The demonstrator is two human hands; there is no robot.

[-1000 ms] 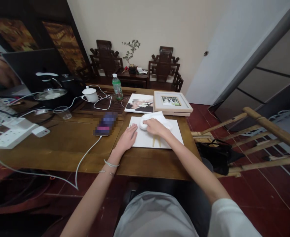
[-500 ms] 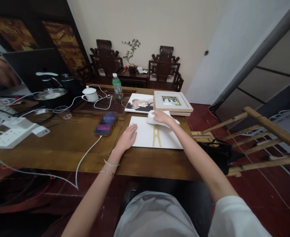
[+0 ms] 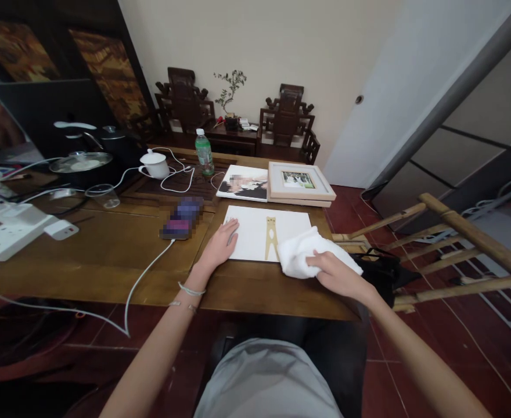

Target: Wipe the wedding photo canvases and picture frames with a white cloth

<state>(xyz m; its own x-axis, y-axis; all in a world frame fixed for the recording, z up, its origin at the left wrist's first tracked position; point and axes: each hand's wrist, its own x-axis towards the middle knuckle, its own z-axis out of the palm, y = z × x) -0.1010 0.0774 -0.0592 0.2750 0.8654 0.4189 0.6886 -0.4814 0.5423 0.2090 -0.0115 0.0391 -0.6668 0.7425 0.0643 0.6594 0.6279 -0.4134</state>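
White, soft-looking and bunched at its left end, a folded cloth (image 3: 297,255) lies across the near right corner of a flat white rectangular board (image 3: 249,244), its long axis running left to right with a slight slope toward the person on the right; its tapered right end points out toward the side edge of the brown wooden counter (image 3: 238,287). The right hand (image 3: 336,274) has its grip closed on the cloth, thumb and fingers pinching the fabric near its middle; whether the cloth's underside presses on the board cannot be told. The left hand (image 3: 220,244) is flat and unclenched, its grip holding nothing, the fingertips resting on the board's left edge and pointing away from the person. The board lies with its long side parallel to the counter's front edge. On it a slim gold two-legged figure (image 3: 272,225) has its long axis running away from the person, head at the far end, legs spreading toward the near edge, the right leg just beside the cloth. Behind the board are a glossy photo print (image 3: 242,184) and, to its right, a pale wooden picture frame (image 3: 277,183) atop another. Left of the left hand lies a blurred-out phone (image 3: 181,217), plugged into a white cable (image 3: 144,273).
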